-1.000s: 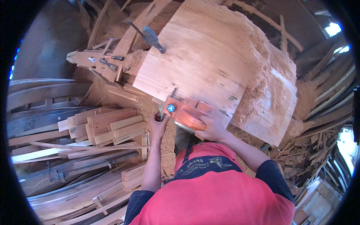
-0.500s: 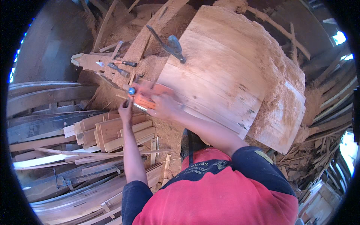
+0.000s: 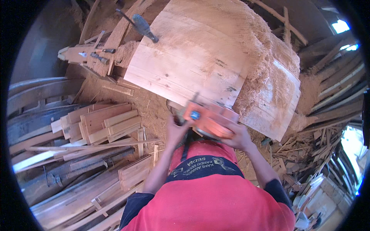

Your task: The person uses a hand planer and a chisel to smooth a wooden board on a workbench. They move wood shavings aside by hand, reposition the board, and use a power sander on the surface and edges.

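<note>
Head view: both hands, left [image 3: 175, 131] and right [image 3: 239, 136], grip orange chainsaw [image 3: 210, 120] against sawn log [image 3: 192, 65].

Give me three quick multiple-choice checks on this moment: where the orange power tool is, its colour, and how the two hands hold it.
1. Where is the orange power tool?
A. At the near edge of the big pale sawn timber block
B. On the stack of short wooden boards
C. On the sawdust floor

2. What colour is the tool's body?
A. Green
B. Orange
C. Grey

3. How is the tool held?
A. By neither hand
B. By the right hand only
C. By both hands

Key: 1 A, it sits against the block's near edge. 2 B, its casing shows orange. 3 C, the left hand grips its left end and the right hand its right side.
</note>
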{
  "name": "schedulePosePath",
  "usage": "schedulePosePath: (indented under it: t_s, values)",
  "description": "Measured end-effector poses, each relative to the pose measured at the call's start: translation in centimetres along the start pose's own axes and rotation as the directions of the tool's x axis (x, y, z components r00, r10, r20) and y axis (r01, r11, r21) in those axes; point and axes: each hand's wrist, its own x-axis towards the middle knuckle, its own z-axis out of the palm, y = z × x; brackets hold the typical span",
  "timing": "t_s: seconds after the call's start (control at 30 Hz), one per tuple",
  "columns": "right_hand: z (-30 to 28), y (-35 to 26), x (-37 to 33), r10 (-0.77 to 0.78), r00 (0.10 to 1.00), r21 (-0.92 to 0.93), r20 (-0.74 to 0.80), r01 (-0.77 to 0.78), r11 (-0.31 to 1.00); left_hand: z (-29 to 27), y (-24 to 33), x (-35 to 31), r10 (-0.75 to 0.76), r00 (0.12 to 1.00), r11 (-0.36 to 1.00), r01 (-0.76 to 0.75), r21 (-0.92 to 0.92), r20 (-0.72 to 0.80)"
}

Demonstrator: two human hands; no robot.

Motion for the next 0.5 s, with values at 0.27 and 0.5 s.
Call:
schedulePosePath:
  t_s: [0.27,0.5]
  values:
    - [-0.1,1.9,-1.3,0.011,0.998,-0.055,0.060,-0.008,0.998,1.7,-0.8,-1.2,-0.008,1.000,0.999,0.009,0.031,-0.006]
    - [5.4,-3.3,8.2,-0.126,0.992,0.008,0.005,0.126,0.992,-6.9,-2.1,5.2,-0.030,0.988,0.997,0.019,-0.069,-0.154]
